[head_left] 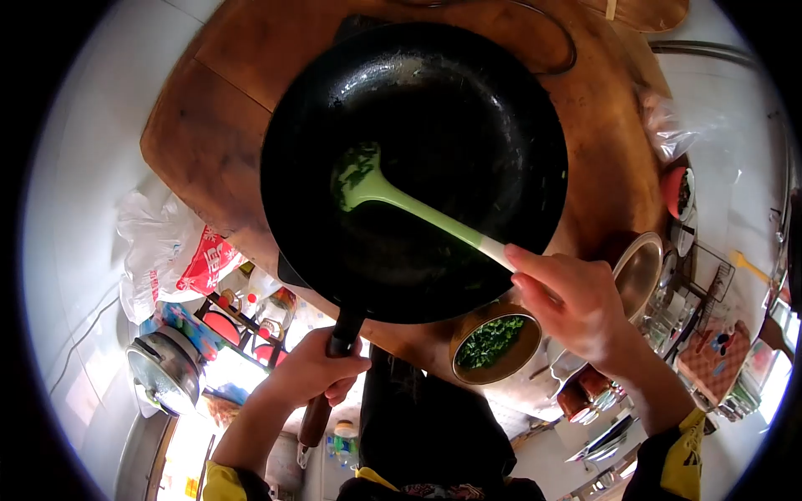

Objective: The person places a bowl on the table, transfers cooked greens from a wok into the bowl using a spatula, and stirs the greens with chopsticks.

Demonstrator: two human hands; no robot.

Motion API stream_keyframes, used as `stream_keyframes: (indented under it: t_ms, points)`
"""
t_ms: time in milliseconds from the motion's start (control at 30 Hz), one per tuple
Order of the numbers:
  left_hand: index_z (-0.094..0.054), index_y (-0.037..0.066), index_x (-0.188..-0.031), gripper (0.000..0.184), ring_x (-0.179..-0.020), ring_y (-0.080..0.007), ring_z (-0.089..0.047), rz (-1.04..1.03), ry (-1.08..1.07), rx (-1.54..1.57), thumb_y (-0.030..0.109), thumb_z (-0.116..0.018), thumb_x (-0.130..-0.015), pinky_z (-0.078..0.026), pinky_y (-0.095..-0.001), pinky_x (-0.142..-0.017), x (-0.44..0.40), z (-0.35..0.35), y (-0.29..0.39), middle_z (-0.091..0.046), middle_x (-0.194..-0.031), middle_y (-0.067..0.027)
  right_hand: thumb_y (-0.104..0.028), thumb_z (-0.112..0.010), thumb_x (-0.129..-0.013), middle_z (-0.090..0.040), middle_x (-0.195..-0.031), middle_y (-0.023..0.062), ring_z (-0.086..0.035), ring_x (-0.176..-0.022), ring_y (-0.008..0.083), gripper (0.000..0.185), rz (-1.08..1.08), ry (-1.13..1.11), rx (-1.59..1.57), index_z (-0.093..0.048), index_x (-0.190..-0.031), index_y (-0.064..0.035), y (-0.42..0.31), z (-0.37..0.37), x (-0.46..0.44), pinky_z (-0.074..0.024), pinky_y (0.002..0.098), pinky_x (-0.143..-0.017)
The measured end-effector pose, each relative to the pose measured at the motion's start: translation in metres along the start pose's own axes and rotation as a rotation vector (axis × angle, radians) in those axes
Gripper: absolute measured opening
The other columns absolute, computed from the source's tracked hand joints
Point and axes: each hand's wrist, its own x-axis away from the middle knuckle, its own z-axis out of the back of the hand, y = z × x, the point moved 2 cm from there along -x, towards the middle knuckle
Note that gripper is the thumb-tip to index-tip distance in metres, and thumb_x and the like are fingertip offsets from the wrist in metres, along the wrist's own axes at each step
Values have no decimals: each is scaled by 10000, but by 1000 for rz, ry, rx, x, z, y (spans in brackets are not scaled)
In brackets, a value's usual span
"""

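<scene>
A large black wok [418,275] sits in front of me on the wooden surface. My left hand [322,367] is closed around its dark brown handle [314,422]. In my right hand [572,296] is a light green spatula [418,207], gripped by its white handle end. The spatula's head is inside the wok at the left, with some chopped dark greens [359,171] on it. A few small green bits cling to the wok's right side. Just below my right hand stands a metal bowl [496,376] holding chopped green leaves [491,341].
The wooden table [200,108] surrounds the wok. Another metal bowl [637,271] stands at the right, near a red bowl [675,192]. A white and red plastic bag [163,242] and a lidded pot [164,371] are at the left. A rack [710,275] stands far right.
</scene>
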Motion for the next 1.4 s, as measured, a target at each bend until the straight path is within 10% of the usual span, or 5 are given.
stream_keyframes:
  t_ms: [167,1000,1400]
  points:
    - [-448,31,-770,134,-350,-126,-434,-118,73,-205,30,-555,-851,-361,-255,-371,5,-9,0,-456,-468,-38,-45,-678,-792,-623,-677,110,-605,-543,213,308,-359,89,-172,-624,-1094,-28,-7,5,64,-453,306,-470]
    - [-464,23,-771,170,-424,-109,-528,-426,418,-521,47,-624,-825,-393,-228,-418,138,-182,-107,-549,-534,-59,16,-696,-740,-531,-594,89,-516,-425,209,330,-471,891,103,-621,-1059,-25,-132,59,281,-405,338,-393]
    - [-443,34,-819,169,-398,-121,-523,-615,377,-554,51,-611,-827,-393,-231,-393,150,-196,-105,-526,-522,-51,23,-680,-753,-644,-723,143,-617,-532,262,304,-580,854,-208,-604,-1045,-14,-178,22,322,-485,317,-489]
